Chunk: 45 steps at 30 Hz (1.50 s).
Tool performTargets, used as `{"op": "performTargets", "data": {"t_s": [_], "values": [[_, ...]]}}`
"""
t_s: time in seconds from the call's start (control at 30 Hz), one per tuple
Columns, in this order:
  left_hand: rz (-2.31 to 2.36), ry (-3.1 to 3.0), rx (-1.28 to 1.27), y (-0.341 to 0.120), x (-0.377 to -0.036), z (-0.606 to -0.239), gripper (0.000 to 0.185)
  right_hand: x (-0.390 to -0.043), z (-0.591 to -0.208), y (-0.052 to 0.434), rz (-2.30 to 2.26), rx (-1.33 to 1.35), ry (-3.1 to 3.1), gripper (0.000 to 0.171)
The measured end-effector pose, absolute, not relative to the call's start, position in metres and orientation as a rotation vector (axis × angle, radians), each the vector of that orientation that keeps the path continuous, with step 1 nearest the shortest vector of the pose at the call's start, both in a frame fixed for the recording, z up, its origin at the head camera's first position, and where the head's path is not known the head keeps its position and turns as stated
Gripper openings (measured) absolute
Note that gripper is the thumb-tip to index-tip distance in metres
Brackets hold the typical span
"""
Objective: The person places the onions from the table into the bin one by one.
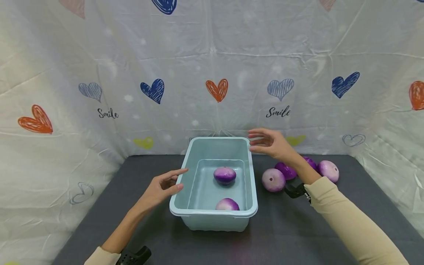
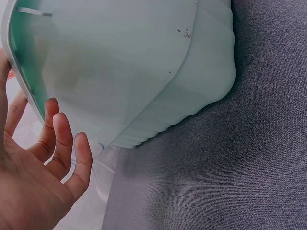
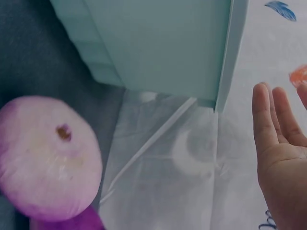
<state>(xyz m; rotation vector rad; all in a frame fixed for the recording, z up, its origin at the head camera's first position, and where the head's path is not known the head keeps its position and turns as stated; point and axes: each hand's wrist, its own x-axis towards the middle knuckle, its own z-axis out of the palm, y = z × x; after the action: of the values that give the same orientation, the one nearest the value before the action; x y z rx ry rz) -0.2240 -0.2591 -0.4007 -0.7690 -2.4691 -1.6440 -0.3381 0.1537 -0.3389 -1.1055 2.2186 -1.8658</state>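
A pale blue-green plastic basin (image 1: 215,212) stands on the dark table, with one purple onion (image 1: 225,175) lying mid-floor and another onion (image 1: 227,204) partly hidden behind its near rim. My left hand (image 1: 162,187) is at the basin's left rim, index fingertip and thumb tip right over the edge. In the left wrist view, the other fingers of that hand (image 2: 62,153) are bent loosely beside the outer wall. My right hand (image 1: 266,142) hovers by the far right corner of the basin, its fingers extended and holding nothing.
Several more onions lie right of the basin, among them a pale one (image 1: 273,180) and another pale onion (image 1: 328,171); my right forearm partly covers the group. Behind the dark table cloth (image 1: 149,165) hangs a white curtain (image 1: 185,66) printed with hearts.
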Motion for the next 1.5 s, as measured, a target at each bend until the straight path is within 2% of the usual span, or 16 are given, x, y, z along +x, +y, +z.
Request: {"op": "performTargets", "data": {"t_s": [0.37,0.8,1.5], "values": [[-1.68,-2.449,-0.814,-0.261,-0.226,-0.405,0.047,-0.332,-0.348,0.181,-1.881,-1.036,2.261,0.05],[-1.648,-2.466,-0.768,-0.259,-0.226,-0.406,0.047,-0.327,-0.361,0.217,-1.821,-0.946,2.408,0.042],[-1.667,-2.491,-0.717,-0.257,-0.224,-0.404,0.047,-0.313,-0.373,0.283,-1.759,-0.758,2.597,0.038]]}}
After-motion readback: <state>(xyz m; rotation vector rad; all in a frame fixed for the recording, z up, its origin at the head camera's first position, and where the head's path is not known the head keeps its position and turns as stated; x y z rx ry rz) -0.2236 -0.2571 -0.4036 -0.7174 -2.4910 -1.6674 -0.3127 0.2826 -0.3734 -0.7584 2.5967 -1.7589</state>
